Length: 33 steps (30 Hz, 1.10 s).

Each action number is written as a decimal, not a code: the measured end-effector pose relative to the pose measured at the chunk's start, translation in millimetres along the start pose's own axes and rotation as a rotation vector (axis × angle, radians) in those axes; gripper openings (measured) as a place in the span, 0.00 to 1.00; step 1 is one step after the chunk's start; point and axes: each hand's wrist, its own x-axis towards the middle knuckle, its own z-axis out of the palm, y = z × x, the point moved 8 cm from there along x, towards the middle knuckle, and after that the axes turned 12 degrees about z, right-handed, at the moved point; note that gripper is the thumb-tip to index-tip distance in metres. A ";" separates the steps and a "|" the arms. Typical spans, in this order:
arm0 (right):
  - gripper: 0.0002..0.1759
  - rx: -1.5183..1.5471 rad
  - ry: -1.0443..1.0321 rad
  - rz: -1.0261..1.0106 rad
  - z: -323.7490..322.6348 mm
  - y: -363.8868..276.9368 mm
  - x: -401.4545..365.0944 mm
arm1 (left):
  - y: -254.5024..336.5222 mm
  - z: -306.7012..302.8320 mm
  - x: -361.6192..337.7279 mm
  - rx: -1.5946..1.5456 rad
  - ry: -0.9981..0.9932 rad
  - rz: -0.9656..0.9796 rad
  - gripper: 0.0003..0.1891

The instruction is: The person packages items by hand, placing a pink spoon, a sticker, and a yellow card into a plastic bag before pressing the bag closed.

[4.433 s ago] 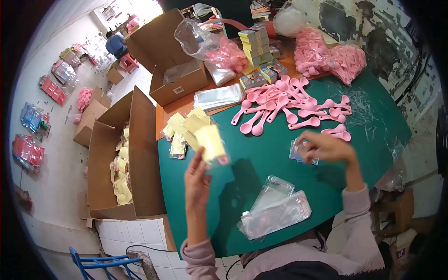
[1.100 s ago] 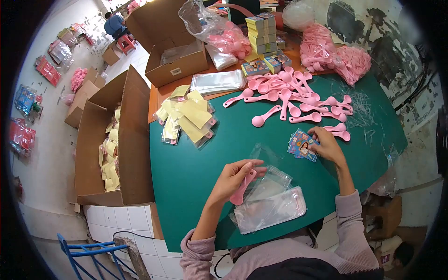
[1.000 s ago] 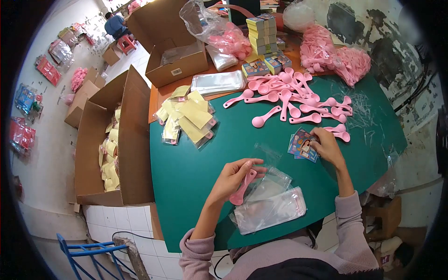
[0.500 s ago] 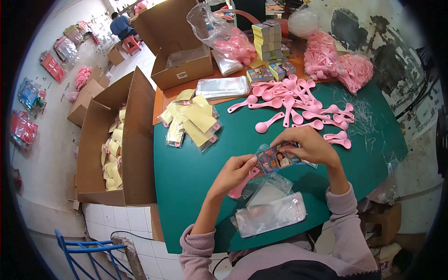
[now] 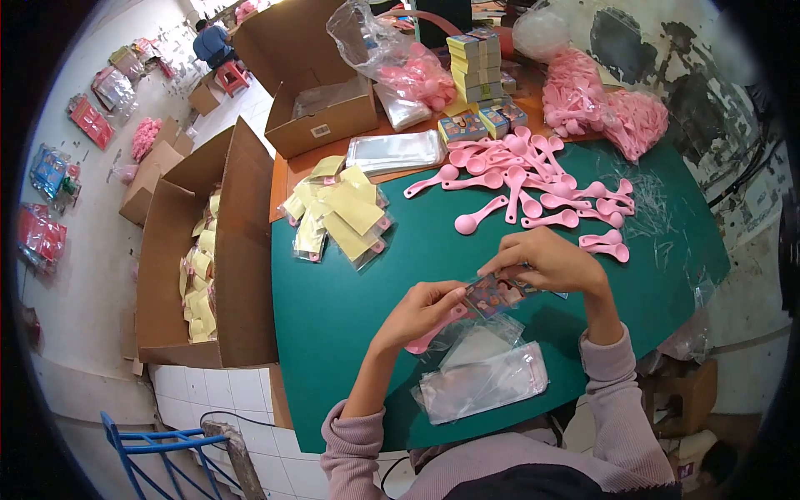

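My left hand (image 5: 423,312) is closed on a clear plastic bag with a pink spoon (image 5: 435,331) in it. Between my hands is a printed card (image 5: 493,295), its left end at the bag's mouth. My right hand (image 5: 546,262) pinches the card's right part from above. Below them, a stack of clear bags (image 5: 483,383) lies near the table's front edge. Many loose pink spoons (image 5: 517,177) lie beyond my right hand. To the left, packed bags with yellow cards (image 5: 346,208) form a pile.
A tall open carton (image 5: 242,250) with packed bags stands left of the green table (image 5: 333,333). At the back are another carton (image 5: 321,125), card stacks (image 5: 477,71) and bagged pink spoons (image 5: 575,92). A seated person (image 5: 212,46) is far off.
The card has tilted and shifted slightly right at its left end, and my left thumb now reaches further along it. My right hand has changed its hold a little.
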 end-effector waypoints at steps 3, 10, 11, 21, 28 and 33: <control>0.12 0.068 -0.024 0.002 10.2 -0.5 6.6 | 4.0 2.6 -0.2 -0.009 -0.022 -0.006 0.17; 0.15 0.218 -0.061 0.018 34.9 0.3 19.9 | 4.8 -1.1 -2.2 -0.095 0.074 0.034 0.20; 0.15 0.219 -0.061 0.017 32.3 -0.5 18.6 | 3.4 -3.0 -3.3 -0.075 0.056 -0.020 0.22; 0.12 0.056 -0.034 -0.178 46.9 -6.8 11.8 | 5.1 -1.2 -2.0 0.117 0.048 0.066 0.30; 0.13 0.236 -0.123 0.205 44.9 15.8 20.1 | -2.5 -22.2 -12.1 0.389 -0.048 -0.206 0.34; 0.09 0.484 0.017 0.206 28.4 26.1 22.6 | 8.0 -43.8 -18.6 -0.005 -0.062 -0.008 0.29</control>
